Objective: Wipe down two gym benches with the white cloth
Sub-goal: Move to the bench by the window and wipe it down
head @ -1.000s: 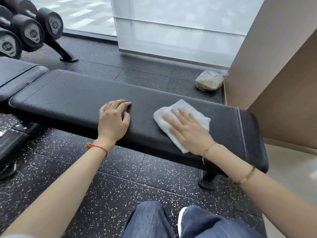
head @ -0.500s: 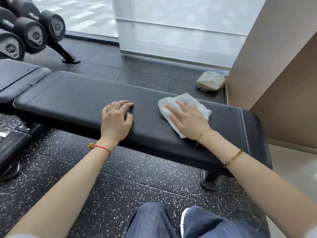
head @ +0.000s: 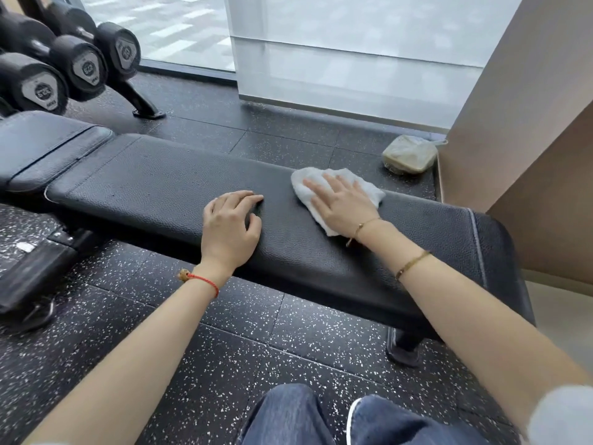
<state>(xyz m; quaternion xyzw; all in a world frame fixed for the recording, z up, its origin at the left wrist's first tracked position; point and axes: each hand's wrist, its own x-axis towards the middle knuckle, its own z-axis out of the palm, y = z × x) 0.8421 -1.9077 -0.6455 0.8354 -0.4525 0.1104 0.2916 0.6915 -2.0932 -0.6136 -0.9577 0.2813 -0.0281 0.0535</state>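
One black padded gym bench surface point(head: 160, 191) was being wiped — the white folded cloth point(head: 324, 187) was pressed flat near its far edge under the right hand point(head: 343, 203), grip wide; unwiped stretches leftward remained, where the loosely curled left hand point(head: 229, 226) rested.

One head-worn wide-angle view, your own eye line, looking forward and down across the black bench point(head: 160, 191), close above your forearms, floor point(head: 224, 364) and knees at the lower edge
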